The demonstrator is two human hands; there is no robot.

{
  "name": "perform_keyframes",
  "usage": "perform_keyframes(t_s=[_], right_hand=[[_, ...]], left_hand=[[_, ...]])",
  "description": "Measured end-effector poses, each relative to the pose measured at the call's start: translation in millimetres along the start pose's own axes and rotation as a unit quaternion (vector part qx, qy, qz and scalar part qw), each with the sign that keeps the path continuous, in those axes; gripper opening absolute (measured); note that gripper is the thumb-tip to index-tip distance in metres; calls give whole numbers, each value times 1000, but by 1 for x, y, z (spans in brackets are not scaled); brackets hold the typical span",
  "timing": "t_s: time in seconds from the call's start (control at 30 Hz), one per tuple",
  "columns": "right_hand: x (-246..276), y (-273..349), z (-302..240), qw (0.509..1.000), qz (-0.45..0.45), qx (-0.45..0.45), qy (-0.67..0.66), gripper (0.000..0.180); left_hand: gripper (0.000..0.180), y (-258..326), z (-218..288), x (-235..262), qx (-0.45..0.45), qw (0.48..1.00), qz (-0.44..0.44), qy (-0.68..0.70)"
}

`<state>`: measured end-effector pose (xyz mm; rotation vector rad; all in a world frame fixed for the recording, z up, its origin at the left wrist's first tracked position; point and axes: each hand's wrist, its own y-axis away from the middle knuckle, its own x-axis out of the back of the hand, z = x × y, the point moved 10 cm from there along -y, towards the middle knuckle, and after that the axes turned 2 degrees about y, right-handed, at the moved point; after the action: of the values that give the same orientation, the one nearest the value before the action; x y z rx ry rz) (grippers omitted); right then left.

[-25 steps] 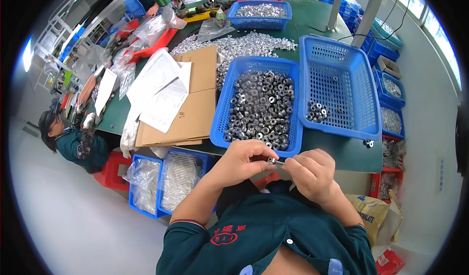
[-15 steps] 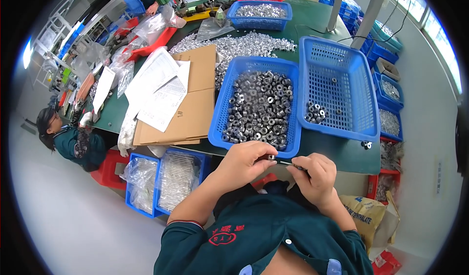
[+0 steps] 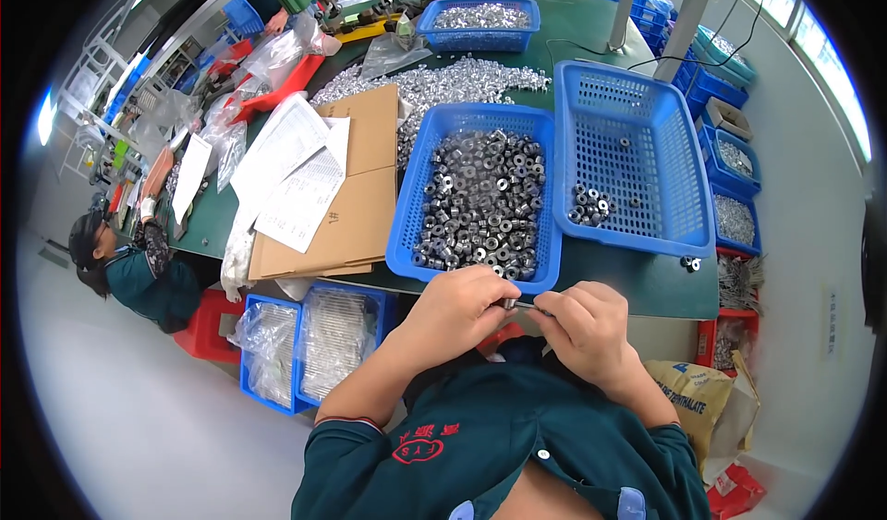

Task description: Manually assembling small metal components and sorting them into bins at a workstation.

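Note:
Just past the near edge of the workbench, my left hand [image 3: 455, 309] pinches a small round metal part [image 3: 509, 304] between thumb and fingers. My right hand [image 3: 591, 328] is closed around a thin metal tool [image 3: 526, 306], whose tip meets the part; whether it sits inside the bore cannot be made out. Right beyond my hands stands a blue plastic basket [image 3: 403, 234], heaped with dark and shiny metal bushings [image 3: 485, 197]. A second blue basket [image 3: 637, 164] to its right holds only a few similar bushings [image 3: 589, 208].
Many small silvery parts [image 3: 462, 86] lie heaped behind the baskets. Cardboard [image 3: 365, 206] and paper sheets [image 3: 300, 211] cover the bench at left. Blue crates [image 3: 346, 381] stand below the edge. A co-worker [image 3: 139, 266] sits far left. Stacked bins [image 3: 735, 220] line the right.
My hands have drawn closer together, and less of the tool shows between them. The part has turned in my left fingers. At far left, the co-worker's hand has shifted.

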<state>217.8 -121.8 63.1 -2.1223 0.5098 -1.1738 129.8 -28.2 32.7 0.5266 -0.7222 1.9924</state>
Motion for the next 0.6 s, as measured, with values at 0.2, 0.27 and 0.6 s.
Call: perform_keyframes(t_s=[0.2,0.27,0.6], right_hand=[[1,0,-16,993,-35,83,70,18],[4,2,-21,988,-40,114,99,18],[54,32,23,994,78,-72,35,20]], left_hand=[[17,-6,-1,-7,11,999,-40,-8],[16,-13,2,-7,16,998,-61,-8],[12,-138,26,-35,-124,958,-103,-238]])
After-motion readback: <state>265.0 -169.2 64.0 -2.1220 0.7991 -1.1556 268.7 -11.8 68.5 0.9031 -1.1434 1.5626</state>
